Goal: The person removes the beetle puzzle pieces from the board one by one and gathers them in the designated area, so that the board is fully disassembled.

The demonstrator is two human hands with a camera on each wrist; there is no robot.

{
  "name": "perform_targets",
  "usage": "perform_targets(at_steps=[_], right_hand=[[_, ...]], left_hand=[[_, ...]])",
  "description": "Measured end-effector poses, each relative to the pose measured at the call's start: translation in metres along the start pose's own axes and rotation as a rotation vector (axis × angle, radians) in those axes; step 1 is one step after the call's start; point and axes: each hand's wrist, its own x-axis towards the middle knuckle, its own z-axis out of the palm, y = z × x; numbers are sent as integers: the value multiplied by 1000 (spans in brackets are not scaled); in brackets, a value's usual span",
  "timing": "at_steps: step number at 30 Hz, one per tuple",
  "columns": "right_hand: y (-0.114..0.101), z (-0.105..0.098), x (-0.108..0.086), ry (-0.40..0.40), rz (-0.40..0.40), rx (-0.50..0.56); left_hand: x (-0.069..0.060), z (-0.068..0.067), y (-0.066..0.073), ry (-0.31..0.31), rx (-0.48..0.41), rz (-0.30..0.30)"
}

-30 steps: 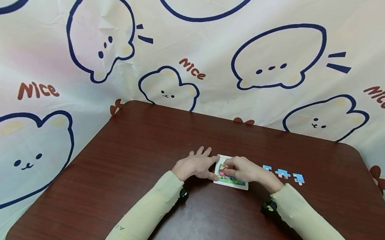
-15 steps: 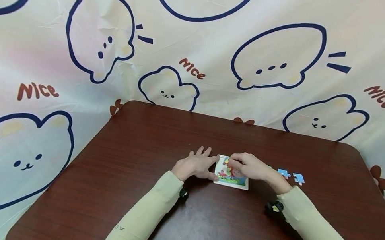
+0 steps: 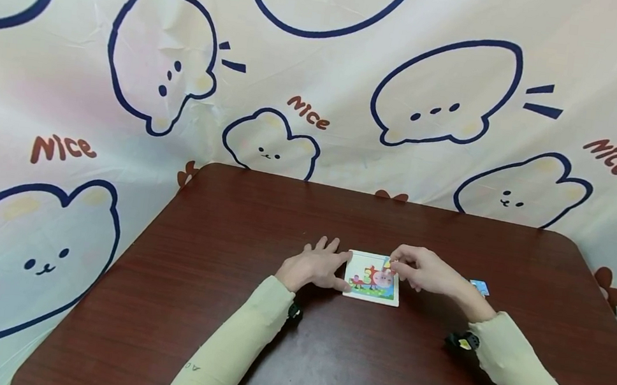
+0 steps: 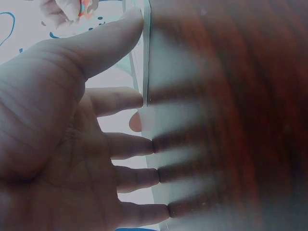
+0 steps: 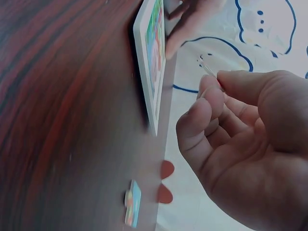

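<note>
A white-framed picture puzzle (image 3: 358, 261) lies flat on the table, with coloured pieces along its lower part and a pale upper area. My left hand (image 3: 313, 265) rests at its left side, fingers spread, thumb and index finger touching the frame's edge. Over the upper right of the puzzle, my right hand (image 3: 425, 271) pinches a small puzzle piece (image 5: 210, 72) between thumb and fingertips. The piece appears thin and edge-on in the right wrist view, while red and orange show on it (image 4: 85, 7) in the left wrist view. Fingers cover much of it.
Right of the puzzle lies a loose blue puzzle piece (image 3: 480, 287), partly behind my right wrist. The right wrist view also has a loose piece (image 5: 134, 204) on the brown table (image 3: 260, 212). A printed curtain (image 3: 355, 95) hangs behind the table.
My right hand has moved from the puzzle's left and middle to its upper right, carrying a piece and uncovering the picture. Its arm now hides more loose pieces. My left hand stays put.
</note>
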Motion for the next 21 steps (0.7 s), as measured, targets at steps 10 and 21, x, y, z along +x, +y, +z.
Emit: perform_targets(at_steps=[10, 21], right_hand=[[13, -16, -18, 43, 41, 40], [33, -26, -36, 49, 84, 41]], left_hand=[[0, 0, 0, 8, -8, 2], [2, 3, -1, 17, 9, -2]])
